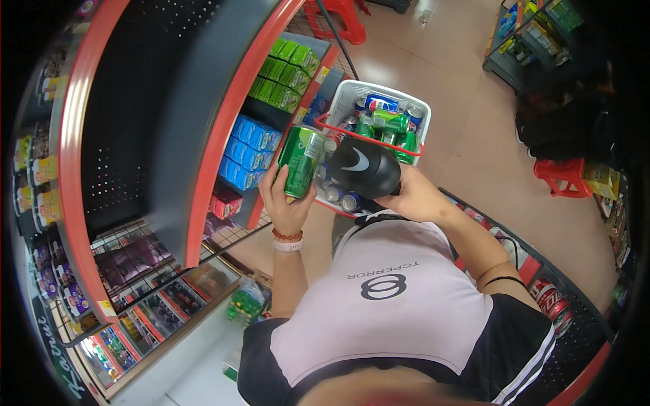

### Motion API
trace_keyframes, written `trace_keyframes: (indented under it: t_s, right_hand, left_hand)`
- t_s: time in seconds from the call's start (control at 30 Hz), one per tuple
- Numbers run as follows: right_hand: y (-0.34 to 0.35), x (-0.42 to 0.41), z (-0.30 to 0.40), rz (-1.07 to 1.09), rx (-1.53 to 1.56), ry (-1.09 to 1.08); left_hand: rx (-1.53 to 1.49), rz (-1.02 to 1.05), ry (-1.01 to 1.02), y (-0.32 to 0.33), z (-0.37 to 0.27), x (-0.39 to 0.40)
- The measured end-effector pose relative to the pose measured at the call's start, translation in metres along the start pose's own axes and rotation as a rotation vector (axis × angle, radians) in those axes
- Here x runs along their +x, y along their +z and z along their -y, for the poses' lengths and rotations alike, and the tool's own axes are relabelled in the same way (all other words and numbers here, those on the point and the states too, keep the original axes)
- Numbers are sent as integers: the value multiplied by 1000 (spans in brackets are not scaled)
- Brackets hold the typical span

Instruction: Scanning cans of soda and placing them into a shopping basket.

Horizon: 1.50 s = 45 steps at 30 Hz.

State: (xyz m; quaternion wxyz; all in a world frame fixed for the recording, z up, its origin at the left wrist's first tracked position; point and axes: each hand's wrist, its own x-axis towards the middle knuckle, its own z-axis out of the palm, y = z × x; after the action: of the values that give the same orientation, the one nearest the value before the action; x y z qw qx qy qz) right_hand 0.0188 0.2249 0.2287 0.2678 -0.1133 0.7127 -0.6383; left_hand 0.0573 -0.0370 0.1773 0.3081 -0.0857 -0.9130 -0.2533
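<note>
My left hand (pixel 287 195) grips a green drink can (pixel 302 160), held tilted with its barcode side in view, beside the shelf. In my right hand (pixel 421 195) is a black rounded handheld object (pixel 365 167) bearing a pale crescent mark; its grip is mostly hidden by my fingers. Beneath and beyond both hands stands a white plastic basket (pixel 425 109) with a red handle (pixel 373 138). Inside it lie several drink cans, among them a blue can (pixel 382 103) and a green can (pixel 390 121). The black object covers part of the basket's contents.
On the left rises a shelf unit with red edges (pixel 223 116). It carries green drink packs (pixel 284 76) and blue packs (pixel 251 147). A red stool (pixel 337 20) stands at the top. Behind my right arm, a low shelf holds red cans (pixel 551 304).
</note>
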Motion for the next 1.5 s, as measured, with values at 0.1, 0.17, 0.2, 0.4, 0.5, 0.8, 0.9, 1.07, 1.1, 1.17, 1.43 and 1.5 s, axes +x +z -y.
trace_keyframes:
  t_s: [0.1, 0.17, 0.2, 0.4, 0.5, 0.8, 0.9, 1.07, 1.1, 1.17, 1.43, 1.5]
  right_hand:
    - [5, 1, 3, -5, -15, -52]
    - [3, 0, 17, 60, -52, -12]
    - [4, 0, 15, 57, -52, -14]
    - [4, 2, 11, 18, -72, -62]
    - [3, 0, 12, -20, -17, -89]
    - [-8, -5, 4, -66, -18, 47]
    - [-9, -9, 4, -78, -23, 150]
    - [-10, -12, -4, -151, 7, 163]
    - [-10, -12, -6, -162, 8, 167]
    - [-10, -11, -16, -181, 5, 182]
    - [-15, -4, -18, -208, 24, 255]
    - [-16, -2, -15, -193, 15, 245]
  left_hand:
    - [-18, -24, 38, -8, -9, 9]
    - [-13, -20, 55, -12, -10, 11]
    - [-17, -20, 77, -13, -11, 12]
    - [-29, -39, 111, -12, -12, 15]
    - [-22, -49, 104, -14, -10, 27]
    - [-212, -263, -38, -4, 40, 190]
    - [-334, -268, -116, 13, 85, 269]
    - [143, -3, -292, 39, 105, 378]
    - [134, 3, -287, 49, 106, 392]
    - [228, 258, -300, 63, 108, 415]
    - [372, 305, -156, 99, 81, 437]
    - [383, 327, -146, 98, 85, 439]
